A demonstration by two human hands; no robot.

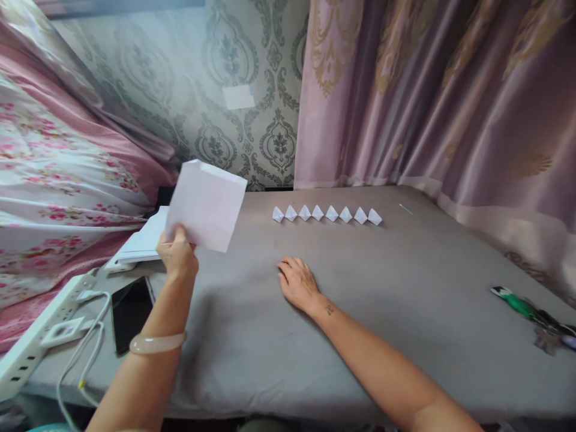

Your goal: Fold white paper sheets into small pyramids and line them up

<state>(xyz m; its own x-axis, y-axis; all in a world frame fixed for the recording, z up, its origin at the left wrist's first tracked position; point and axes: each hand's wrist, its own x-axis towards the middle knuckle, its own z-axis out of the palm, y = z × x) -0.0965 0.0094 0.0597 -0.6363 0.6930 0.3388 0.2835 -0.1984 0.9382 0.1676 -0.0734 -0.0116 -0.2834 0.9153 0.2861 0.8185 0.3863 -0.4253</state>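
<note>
A sheet of white paper [207, 204] is raised above the left side of the table, its lower left corner pinched in my left hand [179, 252]. The sheet's top edge looks slightly bent over. Below and behind it lies a stack of white paper [144, 240], partly covered by the held sheet. My right hand [297, 282] rests palm down on the grey tablecloth [360, 336], holding nothing, with its fingers loosely stretched. Beyond that hand stands a row of several small folded white paper shapes [332, 213], each with a pointed top.
A white power strip [49, 330] with cables runs along the left edge, beside a dark phone [131, 312]. Keys with a green tag [517, 305] lie at the right. A thin stick [405, 209] is near the back right. Curtains [405, 90] hang close behind the table.
</note>
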